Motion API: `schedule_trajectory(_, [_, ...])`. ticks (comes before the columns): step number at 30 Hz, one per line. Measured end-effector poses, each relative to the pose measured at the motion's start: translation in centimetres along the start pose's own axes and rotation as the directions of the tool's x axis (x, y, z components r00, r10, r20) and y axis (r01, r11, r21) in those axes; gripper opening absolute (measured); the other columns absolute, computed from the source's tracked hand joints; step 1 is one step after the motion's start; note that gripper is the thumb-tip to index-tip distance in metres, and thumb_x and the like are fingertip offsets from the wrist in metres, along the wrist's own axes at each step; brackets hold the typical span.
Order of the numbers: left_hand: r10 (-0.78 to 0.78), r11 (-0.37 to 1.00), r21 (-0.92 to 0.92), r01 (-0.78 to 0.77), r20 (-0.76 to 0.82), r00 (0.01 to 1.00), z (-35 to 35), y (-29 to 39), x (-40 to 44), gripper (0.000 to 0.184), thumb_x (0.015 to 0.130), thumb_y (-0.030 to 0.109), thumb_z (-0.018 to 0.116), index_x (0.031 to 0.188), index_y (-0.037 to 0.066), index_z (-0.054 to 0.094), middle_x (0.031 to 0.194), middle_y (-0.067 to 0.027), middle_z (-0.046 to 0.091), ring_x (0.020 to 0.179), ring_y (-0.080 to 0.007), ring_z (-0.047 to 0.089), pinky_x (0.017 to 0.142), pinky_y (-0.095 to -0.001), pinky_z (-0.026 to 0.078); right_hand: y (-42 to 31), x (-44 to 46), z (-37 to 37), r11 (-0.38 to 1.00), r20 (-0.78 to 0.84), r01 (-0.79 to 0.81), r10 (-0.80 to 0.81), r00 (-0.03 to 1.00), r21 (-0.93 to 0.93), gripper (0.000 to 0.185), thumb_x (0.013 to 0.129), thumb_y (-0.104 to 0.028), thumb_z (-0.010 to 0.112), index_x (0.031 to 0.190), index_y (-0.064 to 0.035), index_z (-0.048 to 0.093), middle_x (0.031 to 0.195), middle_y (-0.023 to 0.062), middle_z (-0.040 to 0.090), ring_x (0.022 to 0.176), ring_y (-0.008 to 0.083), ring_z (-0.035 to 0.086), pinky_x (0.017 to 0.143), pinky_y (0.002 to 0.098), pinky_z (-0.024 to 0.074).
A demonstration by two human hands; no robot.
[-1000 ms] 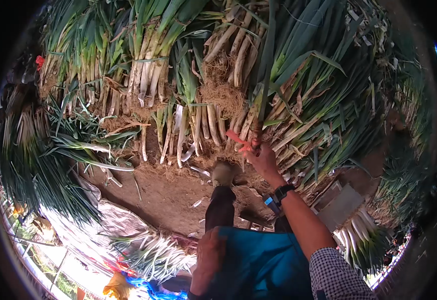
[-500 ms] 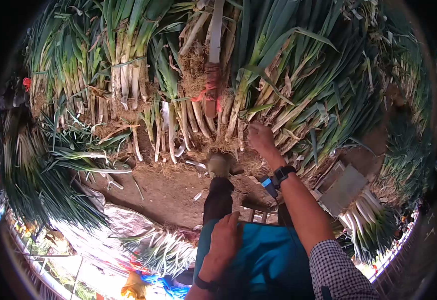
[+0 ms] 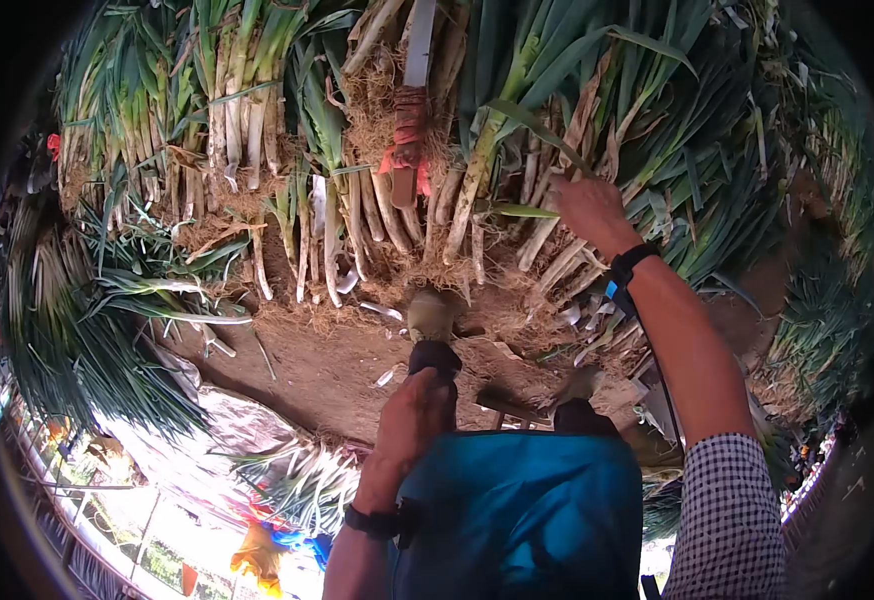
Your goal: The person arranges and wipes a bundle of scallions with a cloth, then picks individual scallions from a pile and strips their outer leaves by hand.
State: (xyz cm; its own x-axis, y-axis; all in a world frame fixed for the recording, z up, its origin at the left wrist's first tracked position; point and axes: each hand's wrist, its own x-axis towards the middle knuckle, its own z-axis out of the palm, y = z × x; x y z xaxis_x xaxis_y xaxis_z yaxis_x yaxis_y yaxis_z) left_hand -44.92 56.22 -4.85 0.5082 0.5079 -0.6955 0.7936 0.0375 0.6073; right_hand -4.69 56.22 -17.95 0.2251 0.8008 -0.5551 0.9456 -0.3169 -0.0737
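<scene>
My right hand (image 3: 594, 212), with a dark band on its wrist, reaches into the pile of leeks (image 3: 557, 240) at the right centre. Its fingers are closed at a leek's stalk and leaves, and the fingertips are partly hidden among them. My left hand (image 3: 412, 415) is curled beside my knee, over the dark trouser leg. What its fingers hold, if anything, is hidden. A long blade with a handle wrapped in red cloth, a knife (image 3: 409, 130), lies upon the leeks ahead, its wooden end towards me.
Bundled leeks (image 3: 242, 110) line the back, and another heap (image 3: 67, 330) lies on the left. Cut white stalks (image 3: 302, 495) rest on pale sheeting (image 3: 247, 420) behind the bare soil (image 3: 307, 370). A blue-green cloth (image 3: 522, 500) covers my lap. My shoe (image 3: 431, 312) stands before the leeks.
My right hand has moved up and to the right, deeper among the leeks. My left hand has moved forward and slightly left, towards the knee. The view has shifted slightly.
</scene>
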Motion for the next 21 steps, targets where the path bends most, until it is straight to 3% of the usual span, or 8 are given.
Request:
schedule_trajectory(4, [-0.083, 0.992, -0.094, 0.086, 0.037, 0.996, 0.7, 2.6, 3.2, 0.038, 0.095, 0.020, 0.065, 0.125, -0.003, 0.061, 0.109, -0.0268, 0.070, 0.103, -0.0405, 0.069, 0.087, -0.0430, 0.055, 5.6, -6.9, 0.1, 0.999, -0.022, -0.052, 0.052, 0.998, -0.012, 0.044, 0.098, -0.024, 0.057, 0.140, -0.0125, 0.053, 0.071, 0.0181, 0.067, 0.070, 0.0384, 0.068, 0.066, 0.0544, 0.0522])
schedule_trajectory(7, [-0.116, 0.990, -0.074, 0.120, 0.062, 0.991, 2.4, 3.8, 5.4, 0.038, 0.096, 0.021, 0.064, 0.125, -0.004, 0.061, 0.110, -0.0271, 0.069, 0.100, -0.0388, 0.070, 0.083, -0.0413, 0.056, 10.9, -10.5, 1.1, 0.954, 0.053, -0.288, 0.284, 0.957, 0.082, 0.049, 0.100, -0.026, 0.057, 0.148, -0.0177, 0.049, 0.083, 0.0188, 0.070, 0.080, 0.0412, 0.067, 0.070, 0.0525, 0.0526])
schedule_trajectory(10, [-0.054, 0.998, -0.026, 0.057, 0.081, 0.995, 5.5, 4.3, 8.5, 0.039, 0.096, 0.024, 0.064, 0.124, -0.003, 0.062, 0.110, -0.0275, 0.069, 0.098, -0.0395, 0.069, 0.084, -0.0425, 0.055, 13.9, -13.3, 4.6, 0.957, -0.108, -0.130, 0.163, 0.981, 0.259, 0.053, 0.100, -0.029, 0.057, 0.149, -0.0156, 0.046, 0.095, 0.0238, 0.070, 0.091, 0.0456, 0.065, 0.080, 0.0541, 0.0511])
schedule_trajectory(11, [-0.033, 0.999, 0.044, 0.028, 0.103, 0.994, 6.4, 4.4, 9.3, 0.040, 0.097, 0.025, 0.064, 0.125, -0.003, 0.062, 0.111, -0.0272, 0.068, 0.099, -0.0393, 0.068, 0.088, -0.0431, 0.054, 13.0, -13.5, 3.1, 0.909, 0.069, -0.239, 0.229, 0.971, 0.341, 0.055, 0.099, -0.030, 0.059, 0.149, -0.0125, 0.046, 0.103, 0.0260, 0.070, 0.100, 0.0478, 0.063, 0.088, 0.0536, 0.0490])
schedule_trajectory(14, [0.057, 0.993, 0.097, -0.064, 0.071, 0.996, 9.0, 2.7, 11.2, 0.041, 0.096, 0.024, 0.063, 0.125, -0.004, 0.061, 0.110, -0.0267, 0.067, 0.103, -0.0402, 0.065, 0.093, -0.0438, 0.051, 11.1, -14.4, 3.2, 0.834, 0.162, -0.302, 0.256, 0.953, 0.461, 0.052, 0.100, -0.028, 0.054, 0.149, -0.0130, 0.046, 0.104, 0.0262, 0.069, 0.100, 0.0469, 0.064, 0.090, 0.0544, 0.0495])
schedule_trajectory(15, [0.155, 0.983, 0.106, -0.148, -0.064, 0.986, 9.1, 1.7, 11.7, 0.042, 0.096, 0.024, 0.063, 0.127, -0.005, 0.060, 0.114, -0.0269, 0.065, 0.104, -0.0412, 0.063, 0.096, -0.0447, 0.049, 10.2, -14.6, 3.7, 0.787, 0.118, -0.313, 0.298, 0.947, 0.531, 0.044, 0.099, -0.026, 0.057, 0.140, -0.0096, 0.055, 0.106, 0.0263, 0.069, 0.102, 0.0445, 0.065, 0.090, 0.0516, 0.0506])
schedule_trajectory(18, [0.112, 0.969, 0.245, -0.033, -0.318, 0.941, 7.1, 0.5, 15.5, 0.050, 0.094, 0.025, 0.066, 0.131, -0.007, 0.055, 0.117, -0.0276, 0.064, 0.106, -0.0426, 0.061, 0.098, -0.0463, 0.047, 6.7, -14.7, 3.3, 0.554, 0.146, -0.287, 0.285, 0.947, 0.781, 0.037, 0.096, -0.027, 0.063, 0.123, -0.0014, 0.067, 0.106, 0.0227, 0.072, 0.095, 0.0348, 0.070, 0.088, 0.0396, 0.0528])
schedule_trajectory(21, [0.111, 0.968, 0.250, -0.036, -0.296, 0.949, 5.5, -3.3, 21.3, 0.071, 0.088, 0.035, 0.075, 0.138, -0.009, 0.048, 0.121, -0.0305, 0.063, 0.112, -0.0446, 0.062, 0.099, -0.0478, 0.048, 3.3, -11.2, 4.0, 0.446, 0.068, -0.167, 0.229, 0.971, 0.879, 0.035, 0.095, -0.026, 0.066, 0.112, 0.0035, 0.069, 0.103, 0.0207, 0.073, 0.093, 0.0286, 0.071, 0.083, 0.0374, 0.0537])
